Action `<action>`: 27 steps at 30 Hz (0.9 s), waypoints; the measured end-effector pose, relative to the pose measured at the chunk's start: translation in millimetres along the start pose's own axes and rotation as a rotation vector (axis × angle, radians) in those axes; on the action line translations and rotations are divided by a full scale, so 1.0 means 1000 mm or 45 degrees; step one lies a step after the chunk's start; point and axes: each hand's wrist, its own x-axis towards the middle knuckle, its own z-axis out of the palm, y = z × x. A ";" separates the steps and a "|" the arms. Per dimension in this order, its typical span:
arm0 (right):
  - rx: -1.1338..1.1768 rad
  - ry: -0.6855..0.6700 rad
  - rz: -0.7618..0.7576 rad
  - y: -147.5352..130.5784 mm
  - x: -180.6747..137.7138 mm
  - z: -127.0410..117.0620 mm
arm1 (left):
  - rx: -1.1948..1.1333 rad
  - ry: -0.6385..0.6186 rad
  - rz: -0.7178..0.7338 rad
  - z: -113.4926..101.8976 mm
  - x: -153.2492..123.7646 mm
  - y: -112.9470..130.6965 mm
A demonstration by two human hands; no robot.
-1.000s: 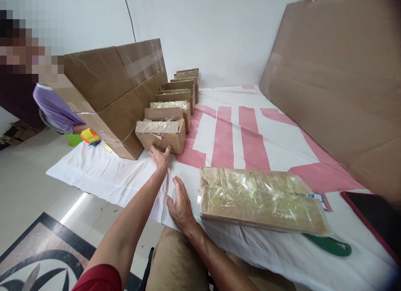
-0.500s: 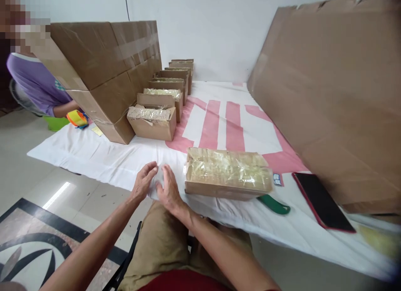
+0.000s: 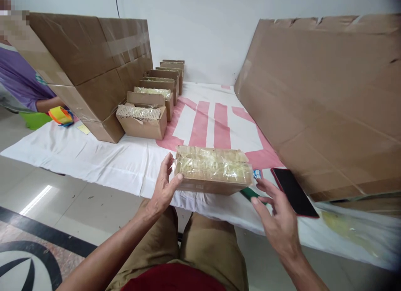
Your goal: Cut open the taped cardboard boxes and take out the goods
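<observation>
In front of me, near the table edge, lies a small open cardboard box (image 3: 216, 186) packed with pale yellow-green contents under clear plastic film. My left hand (image 3: 163, 184) is at its left end, thumb over the front corner and fingers stretched along the side; it appears to touch the box without wrapping round it. To the right, my right hand (image 3: 275, 211) is apart from the box, with fingers spread and slightly curved and nothing in them. Between that hand and the box, a green strap-like object (image 3: 249, 193) is partly covered.
A row of similar open boxes (image 3: 142, 126) runs back along a stack of taped cartons (image 3: 90, 80). A black phone (image 3: 294, 193) with a red edge lies right, before a large cardboard sheet (image 3: 328, 107). At far left is a person's purple sleeve (image 3: 19, 74) beside a yellow-orange roll (image 3: 60, 115).
My hands, close together left of the box before, have parted: the left has come to the box's left end, the right has swung across to its right side. The view has shifted right.
</observation>
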 end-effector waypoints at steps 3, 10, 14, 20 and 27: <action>0.149 -0.183 0.119 -0.001 0.007 0.027 | 0.053 0.039 -0.072 0.007 0.007 0.006; 0.150 -0.356 -0.283 -0.023 -0.032 0.075 | 0.121 0.355 -0.029 -0.046 0.021 0.015; 0.079 -0.256 -0.404 0.002 -0.013 0.069 | 0.073 0.336 0.007 -0.055 0.024 0.013; -0.573 -0.112 -0.484 0.059 0.046 0.044 | 0.018 0.303 0.047 -0.052 0.023 0.009; -0.992 -0.402 -0.421 0.069 0.055 0.046 | -0.112 0.173 -0.051 -0.063 0.029 0.017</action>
